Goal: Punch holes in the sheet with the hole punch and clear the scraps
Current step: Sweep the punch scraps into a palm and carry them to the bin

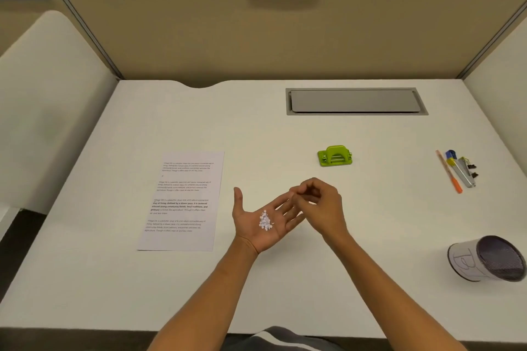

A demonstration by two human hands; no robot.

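Matt white worktop (pixel 285 137); plain paper sheet (pixel 182 199); glossy green hole punch (pixel 335 155); tiny paper scraps (pixel 265 220) in left grip (pixel 256 222).

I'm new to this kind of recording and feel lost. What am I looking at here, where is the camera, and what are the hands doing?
No machine here: a person wears one camera on the head, looking down at a white desk in a study booth. The left hand lies palm up, carrying a small heap of paper scraps. The right hand hovers at its fingertips, fingers curled; whether it pinches a scrap is too small to tell. On the desk lie a printed sheet, a green hole punch, a cluster of pens and binder clips, and a tipped-over cup.
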